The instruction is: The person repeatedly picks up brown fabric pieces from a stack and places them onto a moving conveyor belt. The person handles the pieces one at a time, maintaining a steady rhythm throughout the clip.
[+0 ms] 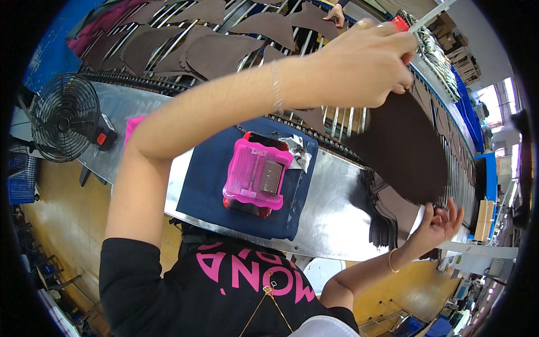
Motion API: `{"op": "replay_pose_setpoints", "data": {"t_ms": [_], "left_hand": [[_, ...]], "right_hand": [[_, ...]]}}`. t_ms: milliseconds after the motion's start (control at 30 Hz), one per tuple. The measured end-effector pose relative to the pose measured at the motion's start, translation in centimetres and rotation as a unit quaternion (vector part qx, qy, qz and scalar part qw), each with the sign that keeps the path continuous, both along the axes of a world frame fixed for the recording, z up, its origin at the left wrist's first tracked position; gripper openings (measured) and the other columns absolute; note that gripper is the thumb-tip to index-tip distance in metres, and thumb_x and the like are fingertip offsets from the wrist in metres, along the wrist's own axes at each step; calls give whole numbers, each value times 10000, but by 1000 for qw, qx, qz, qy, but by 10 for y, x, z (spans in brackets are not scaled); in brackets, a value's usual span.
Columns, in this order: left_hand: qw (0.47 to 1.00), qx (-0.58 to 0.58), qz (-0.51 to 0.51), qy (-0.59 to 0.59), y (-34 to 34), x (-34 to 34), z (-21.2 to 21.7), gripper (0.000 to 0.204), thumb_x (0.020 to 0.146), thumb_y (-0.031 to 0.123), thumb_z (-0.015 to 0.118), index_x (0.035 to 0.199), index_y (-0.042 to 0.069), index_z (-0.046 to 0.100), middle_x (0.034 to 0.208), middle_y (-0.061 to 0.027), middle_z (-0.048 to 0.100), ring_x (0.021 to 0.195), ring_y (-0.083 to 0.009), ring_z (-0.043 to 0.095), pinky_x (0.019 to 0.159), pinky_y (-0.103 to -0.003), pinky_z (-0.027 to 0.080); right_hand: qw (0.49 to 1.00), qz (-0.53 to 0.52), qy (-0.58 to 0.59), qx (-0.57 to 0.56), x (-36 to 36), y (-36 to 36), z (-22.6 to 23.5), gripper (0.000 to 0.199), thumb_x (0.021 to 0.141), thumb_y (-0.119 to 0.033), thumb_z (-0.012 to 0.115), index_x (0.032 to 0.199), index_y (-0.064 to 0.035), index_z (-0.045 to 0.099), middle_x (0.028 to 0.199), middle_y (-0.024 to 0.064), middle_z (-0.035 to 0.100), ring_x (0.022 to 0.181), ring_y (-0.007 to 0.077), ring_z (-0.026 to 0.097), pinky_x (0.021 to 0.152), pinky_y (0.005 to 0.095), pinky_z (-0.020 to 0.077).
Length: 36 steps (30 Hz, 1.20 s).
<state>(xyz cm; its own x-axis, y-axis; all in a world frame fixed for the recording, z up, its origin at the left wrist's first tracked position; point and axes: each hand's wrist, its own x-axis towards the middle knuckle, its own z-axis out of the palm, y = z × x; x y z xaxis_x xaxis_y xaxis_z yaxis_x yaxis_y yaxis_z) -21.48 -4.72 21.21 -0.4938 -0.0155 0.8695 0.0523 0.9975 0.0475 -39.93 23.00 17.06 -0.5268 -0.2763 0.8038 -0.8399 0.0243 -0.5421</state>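
Observation:
My left hand (362, 64) reaches across to the far right, its fingers closed on the upper edge of a dark brown flat cut piece (407, 149). The piece looks like sheet material with a curved outline and hangs slanted above the metal table. At its lower end my right hand (438, 224) pinches the edge between thumb and finger, the other fingers spread. Beneath and beside it lies a stack of similar dark pieces (382, 227) at the table's right part. Several brown cut pieces (219, 53) lie on the rack of metal rods (336, 121) beyond the table.
A pink plastic tray (241, 174) holding a small grey-brown object sits on a dark blue cloth (196, 194), with crumpled foil (297, 153) beside it. At the left stands a black fan (64, 121). Another person's hand (336, 15) touches the rack's far side.

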Motion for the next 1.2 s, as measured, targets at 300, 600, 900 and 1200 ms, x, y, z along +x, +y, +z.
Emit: {"op": "replay_pose_setpoints", "data": {"t_ms": [300,600,900,1200], "left_hand": [[948,-257,123,-141,-30,-12,7,111,725,228,699,800,147,691,1192,-12,511,1180,-233,432,973,-478,361],[979,-13,199,-50,-74,73,-17,474,756,283,708,1205,245,559,1328,-83,392,1215,-299,411,1002,-456,338],[935,230,231,-139,-64,153,-72,554,771,210,716,1280,179,500,1321,-126,363,1212,-298,389,1031,-394,321],[909,313,230,-151,-41,157,-89,543,802,148,685,1305,138,480,1329,-94,379,1235,-243,395,992,-382,358]], "right_hand": [[910,166,-98,368,40,-171,-60,169,902,-136,586,885,30,560,675,119,563,473,144,477,444,273,380],[784,335,-466,237,7,-295,-199,144,933,-72,503,992,54,469,762,94,556,521,130,567,416,230,456],[783,250,-474,316,-3,-316,-222,339,878,-146,614,1083,47,424,742,121,599,500,129,571,396,235,455],[920,-42,-240,306,-43,-112,-117,356,794,-301,705,963,-11,585,737,123,661,603,255,630,591,352,489]]}}
